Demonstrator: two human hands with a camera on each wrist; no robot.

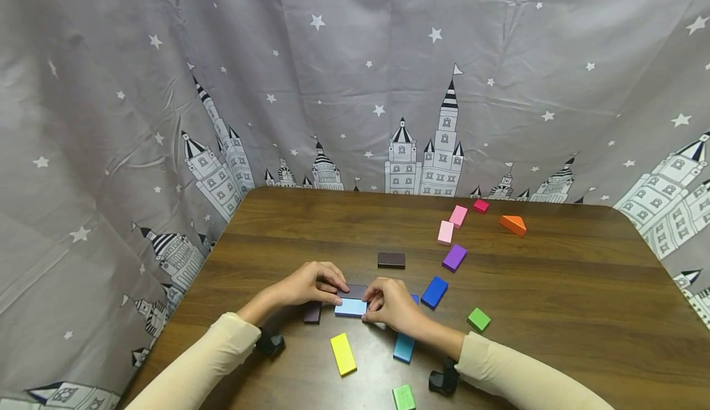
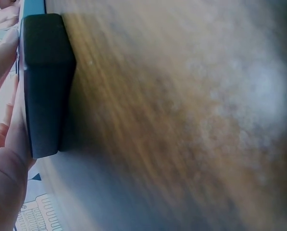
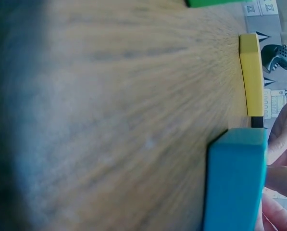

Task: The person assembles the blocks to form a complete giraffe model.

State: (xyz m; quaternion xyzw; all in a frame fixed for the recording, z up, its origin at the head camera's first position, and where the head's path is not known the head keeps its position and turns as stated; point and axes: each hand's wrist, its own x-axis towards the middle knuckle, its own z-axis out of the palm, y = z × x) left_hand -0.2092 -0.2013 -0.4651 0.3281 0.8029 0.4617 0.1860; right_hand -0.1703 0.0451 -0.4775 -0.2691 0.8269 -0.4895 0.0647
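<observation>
In the head view, a light blue rectangular block (image 1: 350, 307) lies against the front side of a dark block (image 1: 353, 291). My left hand (image 1: 312, 285) pinches the dark block's left end, its thumb beside the light blue block's corner. On the opposite side my right hand (image 1: 395, 306) grips the light blue block's right end between thumb and fingers. Another dark block (image 1: 312, 312) lies below the left hand, looming large in the left wrist view. Under the right forearm sits a medium blue block (image 1: 403, 348), which fills the lower right of the right wrist view.
A yellow block (image 1: 343, 354) and a green block (image 1: 403, 397) lie nearer. Behind is a dark block (image 1: 391, 260). Rightward lie blue (image 1: 434, 292), purple (image 1: 454, 258), pink (image 1: 445, 232), red (image 1: 481, 206), orange triangular (image 1: 513, 225) and green (image 1: 479, 319) blocks. A curtain (image 1: 333, 89) hangs behind the table.
</observation>
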